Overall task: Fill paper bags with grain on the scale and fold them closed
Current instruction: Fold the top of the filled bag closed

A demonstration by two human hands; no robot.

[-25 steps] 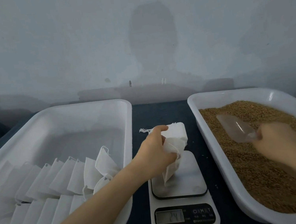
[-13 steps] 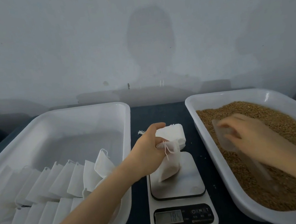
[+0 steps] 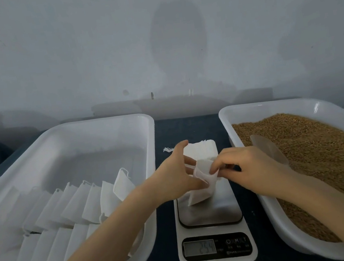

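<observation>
A small white paper bag (image 3: 200, 191) stands on the steel platform of the kitchen scale (image 3: 210, 216) in the middle. My left hand (image 3: 177, 174) grips the bag's top from the left. My right hand (image 3: 245, 164) pinches the top edge from the right. The clear plastic scoop (image 3: 268, 149) lies loose on the brown grain (image 3: 317, 153) in the right white tray (image 3: 264, 201). A stack of empty bags (image 3: 203, 150) lies on the table just behind the scale.
A white tray (image 3: 99, 127) on the left holds rows of several folded, filled bags (image 3: 76, 200). The scale's display (image 3: 199, 248) is lit but unreadable. A dark table (image 3: 186, 126) runs beneath, and a grey wall stands behind.
My right hand let go of the scoop, left it on the grain and came across to the bag's top. My left hand kept its hold and lowered the bag onto the scale.
</observation>
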